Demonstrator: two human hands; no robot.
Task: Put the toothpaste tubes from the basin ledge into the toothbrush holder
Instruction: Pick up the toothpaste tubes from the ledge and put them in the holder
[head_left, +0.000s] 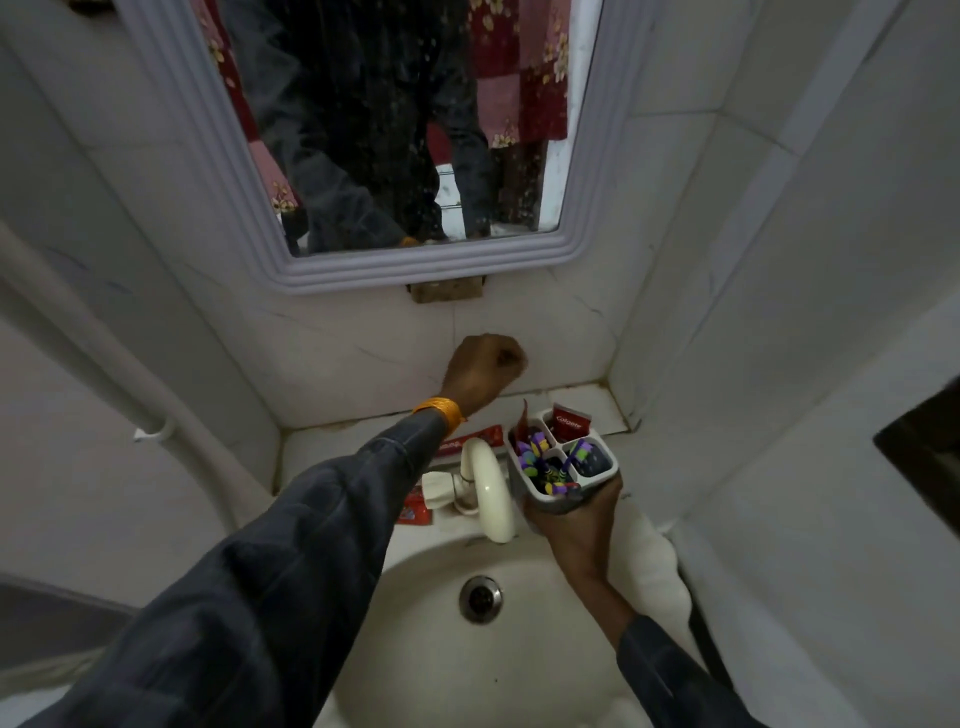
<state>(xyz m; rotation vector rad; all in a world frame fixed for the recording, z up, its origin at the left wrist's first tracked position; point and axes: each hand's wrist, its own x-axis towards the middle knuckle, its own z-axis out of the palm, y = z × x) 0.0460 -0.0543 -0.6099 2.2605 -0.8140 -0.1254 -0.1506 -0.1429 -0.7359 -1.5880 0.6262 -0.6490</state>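
While the right hand (571, 525) is gripping the grey toothbrush holder (563, 467) from below, one red Colgate tube (570, 421) is already standing in its far compartment. Another red toothpaste tube (470, 440) is lying on the basin ledge (322, 447) behind the tap (485, 483), so it is waiting. The left hand (485, 371) is hovering above it, curled closed and seemingly empty.

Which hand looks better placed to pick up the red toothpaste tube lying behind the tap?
The left hand. It is closed and seems empty, raised above the red toothpaste tube on the white basin ledge. The right hand is busy gripping the grey four-compartment toothbrush holder.
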